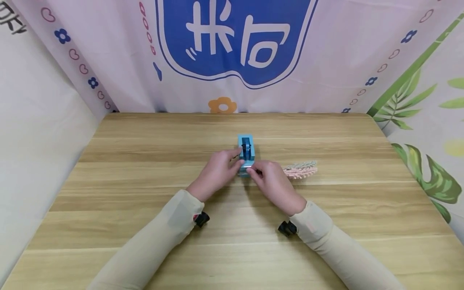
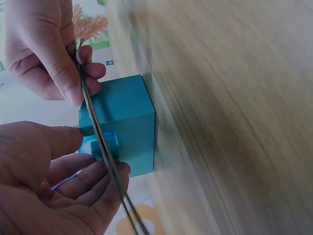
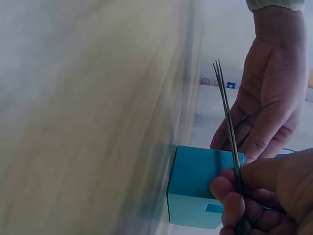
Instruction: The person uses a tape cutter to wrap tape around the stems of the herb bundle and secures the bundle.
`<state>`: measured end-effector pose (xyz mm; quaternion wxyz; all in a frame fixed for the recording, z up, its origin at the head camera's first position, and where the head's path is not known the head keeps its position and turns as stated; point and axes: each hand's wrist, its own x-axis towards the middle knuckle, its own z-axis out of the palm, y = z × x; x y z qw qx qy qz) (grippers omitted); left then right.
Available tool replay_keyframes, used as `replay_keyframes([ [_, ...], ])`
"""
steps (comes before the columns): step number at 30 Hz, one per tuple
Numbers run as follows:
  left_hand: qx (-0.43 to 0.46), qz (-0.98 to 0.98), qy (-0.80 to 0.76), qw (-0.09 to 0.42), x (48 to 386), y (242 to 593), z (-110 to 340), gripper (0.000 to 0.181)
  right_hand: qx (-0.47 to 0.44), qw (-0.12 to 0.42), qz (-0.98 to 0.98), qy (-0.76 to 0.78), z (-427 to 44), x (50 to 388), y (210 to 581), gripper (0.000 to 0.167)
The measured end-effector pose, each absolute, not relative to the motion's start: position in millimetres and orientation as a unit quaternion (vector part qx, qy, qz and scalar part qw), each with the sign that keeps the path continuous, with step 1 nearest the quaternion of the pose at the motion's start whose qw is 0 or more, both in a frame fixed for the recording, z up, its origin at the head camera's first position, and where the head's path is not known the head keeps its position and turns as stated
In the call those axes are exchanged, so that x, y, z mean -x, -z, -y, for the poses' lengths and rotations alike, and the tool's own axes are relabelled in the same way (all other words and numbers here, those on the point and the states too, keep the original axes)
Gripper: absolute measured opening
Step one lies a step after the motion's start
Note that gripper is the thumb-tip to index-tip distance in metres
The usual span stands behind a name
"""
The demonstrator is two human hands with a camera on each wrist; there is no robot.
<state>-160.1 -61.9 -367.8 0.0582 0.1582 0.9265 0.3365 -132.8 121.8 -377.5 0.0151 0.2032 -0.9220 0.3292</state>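
Note:
A blue tape dispenser (image 1: 246,146) with a tape roll in its top stands mid-table. My left hand (image 1: 219,171) is at its left side and grips it near the front, thumb and fingers against it, as the left wrist view also shows. My right hand (image 1: 273,183) pinches the thin stems of flower sprigs (image 1: 301,170), with pink and pale green fluffy heads that stick out to the right. The stems (image 3: 228,110) run across the dispenser's front, close to the left fingers. Whether the stems touch the tape is hard to tell.
The wooden table (image 1: 145,161) reaches back to a printed curtain (image 1: 119,48) with a blue emblem. Leaf-patterned cloth (image 1: 435,153) hangs at the right, and white cloth (image 1: 40,121) at the left. Each sleeve cuff carries a small black camera (image 1: 201,219).

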Motion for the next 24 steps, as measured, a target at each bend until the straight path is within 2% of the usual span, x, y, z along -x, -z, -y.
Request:
replay_keyframes([
  [13, -0.148, -0.925, -0.344, 0.067, 158, 365, 61, 0.046, -0.209, 0.013, 0.92, -0.331, -124, 130, 380, 0.025],
  [16, -0.144, -0.919, -0.364, 0.043, 153, 366, 62, 0.042, -0.213, 0.021, 0.922, -0.324, -126, 129, 376, 0.026],
  [21, -0.16, -0.915, -0.37, -0.03, 138, 364, 64, 0.024, -0.221, 0.046, 0.924, -0.309, -129, 123, 370, 0.026],
  [24, -0.185, -0.918, -0.349, -0.044, 127, 361, 65, 0.018, -0.223, 0.062, 0.924, -0.303, -130, 119, 366, 0.024],
])
